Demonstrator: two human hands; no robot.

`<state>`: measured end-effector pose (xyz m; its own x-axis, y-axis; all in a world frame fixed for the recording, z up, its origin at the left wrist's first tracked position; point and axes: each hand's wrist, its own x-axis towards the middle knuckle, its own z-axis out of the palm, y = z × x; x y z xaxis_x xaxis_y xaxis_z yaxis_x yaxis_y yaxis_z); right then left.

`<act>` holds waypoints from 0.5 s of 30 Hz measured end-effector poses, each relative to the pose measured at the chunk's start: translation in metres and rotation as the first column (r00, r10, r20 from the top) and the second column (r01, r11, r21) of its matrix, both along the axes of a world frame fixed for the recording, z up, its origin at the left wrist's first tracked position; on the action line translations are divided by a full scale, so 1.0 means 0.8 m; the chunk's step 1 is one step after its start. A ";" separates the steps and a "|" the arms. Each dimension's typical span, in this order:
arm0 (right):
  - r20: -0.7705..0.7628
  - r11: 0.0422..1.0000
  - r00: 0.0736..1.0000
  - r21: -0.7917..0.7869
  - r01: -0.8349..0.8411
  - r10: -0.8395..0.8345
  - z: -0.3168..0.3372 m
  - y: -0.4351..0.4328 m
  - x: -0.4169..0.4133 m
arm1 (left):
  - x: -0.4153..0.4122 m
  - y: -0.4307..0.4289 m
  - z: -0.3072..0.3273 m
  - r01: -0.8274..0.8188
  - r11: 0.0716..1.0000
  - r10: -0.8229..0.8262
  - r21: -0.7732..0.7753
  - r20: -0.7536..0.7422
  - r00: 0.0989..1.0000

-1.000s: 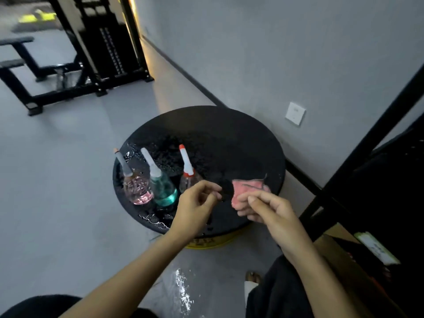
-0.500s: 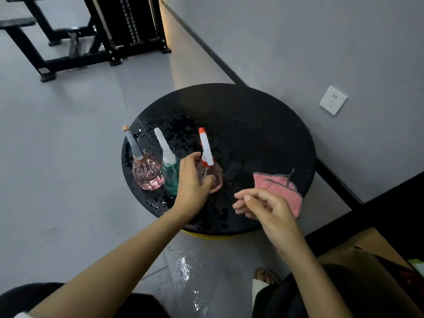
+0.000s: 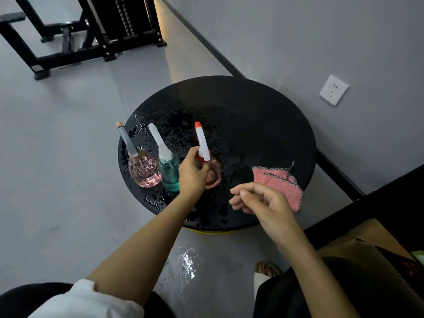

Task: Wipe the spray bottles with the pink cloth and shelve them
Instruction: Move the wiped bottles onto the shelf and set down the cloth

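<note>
Head view: your left hand (image 3: 191,174) is wrapped around the neck of the red-nozzle spray bottle (image 3: 213,175), just under its trigger head. The bottle stands upright on the round black table (image 3: 252,115), near the front edge. To its left stand the teal spray bottle (image 3: 169,173) and, just beside that, the pink spray bottle (image 3: 143,169) with the grey nozzle; both are upright. Your right hand (image 3: 263,200) hangs over the table's front right with its fingers loosely curled, holding nothing. The pink cloth (image 3: 278,184) lies folded on the table just behind that hand (contact cannot be confirmed). Water droplets (image 3: 174,134) cover the tabletop around the bottles.
</note>
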<state>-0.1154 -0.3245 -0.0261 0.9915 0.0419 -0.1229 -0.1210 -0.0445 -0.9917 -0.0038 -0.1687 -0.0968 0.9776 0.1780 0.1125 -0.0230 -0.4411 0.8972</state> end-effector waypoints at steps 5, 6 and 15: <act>0.015 0.999 0.999 -0.006 0.041 -0.041 0.009 -0.006 -0.010 | 0.004 0.004 0.012 0.004 0.999 -0.003 0.034 -0.049 0.999; 0.021 0.998 0.998 -0.003 0.055 -0.055 0.013 -0.008 -0.015 | 0.002 0.004 0.015 0.003 0.999 -0.001 0.045 -0.043 0.999; 0.168 0.967 0.961 0.173 0.189 -0.218 0.079 -0.071 -0.076 | -0.044 -0.050 0.133 0.272 0.962 -0.264 -0.008 0.205 0.942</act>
